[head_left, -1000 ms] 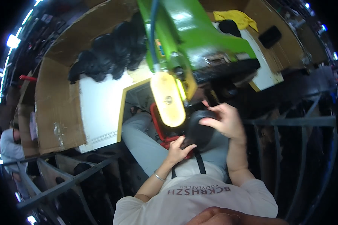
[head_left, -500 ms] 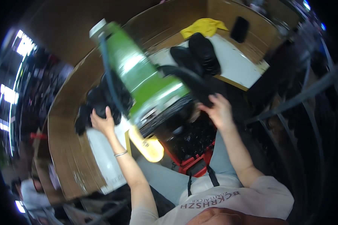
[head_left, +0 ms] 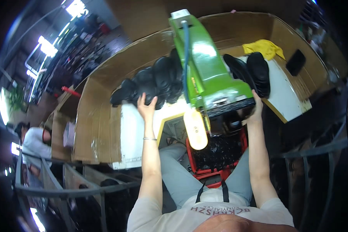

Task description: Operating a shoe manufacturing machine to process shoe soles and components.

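Observation:
My left hand [head_left: 147, 109], its fingers spread, reaches the near side of a row of black shoe soles [head_left: 144, 79] on the white tabletop [head_left: 131, 127]. The row leans together to the left of a green machine [head_left: 208, 65]. My right hand [head_left: 255, 111] is at the right end of the machine's black lower edge, thumb and fingers apart. Nothing shows between them, though the machine hides part of the hand. Just beyond it are more black soles [head_left: 258, 73], stacked on the table. A yellow strip-shaped part [head_left: 195, 129] hangs at the machine's near left.
Cardboard walls [head_left: 92, 123] surround the table. At the far right lie a yellow cloth [head_left: 263, 48] and a dark flat object [head_left: 296, 62]. A red crate [head_left: 195, 170] with black contents stands between my knees. Metal railings [head_left: 85, 191] run along both sides. Another person [head_left: 36, 145] is at the left.
My view has turned and moved back a little. The long black sole at my right hand no longer sticks out over the machine. My right hand is now against the machine's right end.

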Demonstrator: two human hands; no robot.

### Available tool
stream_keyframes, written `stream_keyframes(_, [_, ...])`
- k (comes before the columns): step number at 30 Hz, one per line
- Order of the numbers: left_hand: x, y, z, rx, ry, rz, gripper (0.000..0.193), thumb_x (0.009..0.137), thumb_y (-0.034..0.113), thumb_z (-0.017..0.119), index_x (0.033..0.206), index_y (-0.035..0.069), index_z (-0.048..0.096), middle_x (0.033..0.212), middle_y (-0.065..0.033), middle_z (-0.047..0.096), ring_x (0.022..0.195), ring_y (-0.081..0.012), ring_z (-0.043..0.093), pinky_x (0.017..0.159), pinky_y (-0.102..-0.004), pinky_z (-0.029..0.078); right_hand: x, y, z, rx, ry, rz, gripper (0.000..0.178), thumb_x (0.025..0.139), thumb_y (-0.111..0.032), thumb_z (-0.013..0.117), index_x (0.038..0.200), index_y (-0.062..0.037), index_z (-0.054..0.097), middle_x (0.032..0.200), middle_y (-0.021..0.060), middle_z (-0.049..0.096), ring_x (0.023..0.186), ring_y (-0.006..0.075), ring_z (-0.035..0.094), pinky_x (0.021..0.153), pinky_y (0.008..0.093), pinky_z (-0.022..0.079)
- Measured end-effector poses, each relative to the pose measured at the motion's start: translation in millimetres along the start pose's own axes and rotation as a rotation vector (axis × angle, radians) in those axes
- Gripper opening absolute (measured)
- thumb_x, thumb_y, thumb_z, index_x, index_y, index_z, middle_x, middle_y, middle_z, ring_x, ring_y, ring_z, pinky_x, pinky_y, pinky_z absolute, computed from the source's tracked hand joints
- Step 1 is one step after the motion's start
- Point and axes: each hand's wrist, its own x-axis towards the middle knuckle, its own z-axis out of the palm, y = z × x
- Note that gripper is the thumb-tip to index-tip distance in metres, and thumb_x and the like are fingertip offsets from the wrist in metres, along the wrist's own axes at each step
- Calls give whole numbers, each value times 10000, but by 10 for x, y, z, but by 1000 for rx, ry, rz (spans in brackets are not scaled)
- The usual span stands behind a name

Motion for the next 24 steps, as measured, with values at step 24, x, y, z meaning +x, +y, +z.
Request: stream_keyframes(24, [-2336,2248,-689,-1652,-1141,-766,835,706,352,687,1346,-38,320,1169,-239,559,1023,-256,596,889,-338,486,-2833,-241,-1383,-1133,-283,725,475,748,-1,707,1189,35,533,1009,77,602,870,117,592,773,253,485])
